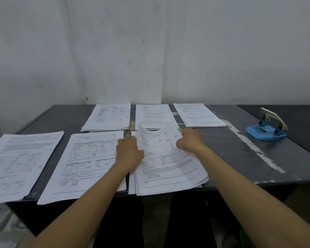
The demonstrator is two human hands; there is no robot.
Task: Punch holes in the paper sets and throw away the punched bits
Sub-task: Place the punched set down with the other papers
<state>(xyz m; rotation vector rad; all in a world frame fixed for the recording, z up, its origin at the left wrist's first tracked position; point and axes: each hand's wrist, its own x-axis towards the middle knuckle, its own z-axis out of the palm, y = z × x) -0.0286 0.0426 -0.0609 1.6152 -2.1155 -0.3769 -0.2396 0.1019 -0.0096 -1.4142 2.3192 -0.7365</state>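
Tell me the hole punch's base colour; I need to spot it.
Light blue base on the hole punch, head view.

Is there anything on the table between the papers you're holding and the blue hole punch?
No, nothing visible. Both hands, left hand and right hand, hold the curled paper set; only bare, scuffed table lies between it and the hole punch.
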